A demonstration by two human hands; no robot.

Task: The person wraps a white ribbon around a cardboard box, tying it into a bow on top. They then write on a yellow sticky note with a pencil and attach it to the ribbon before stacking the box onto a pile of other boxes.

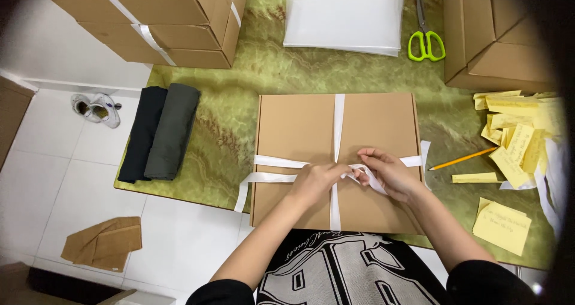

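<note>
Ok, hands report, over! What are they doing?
Left hand and right hand both pinching white ribbon at the crossing on the cardboard box. Nothing in the way. Scissors lie apart.

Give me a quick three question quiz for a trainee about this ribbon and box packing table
1. True or false: the flat brown cardboard box lies closed on the green marbled table.
2. What do the left hand and right hand pinch? A) white satin ribbon B) green-handled scissors C) yellow pencil
3. Which folded cloth lies nearer the box: the black one or the dark grey one?

Key: 1 true; 2 A; 3 the dark grey one.
</note>
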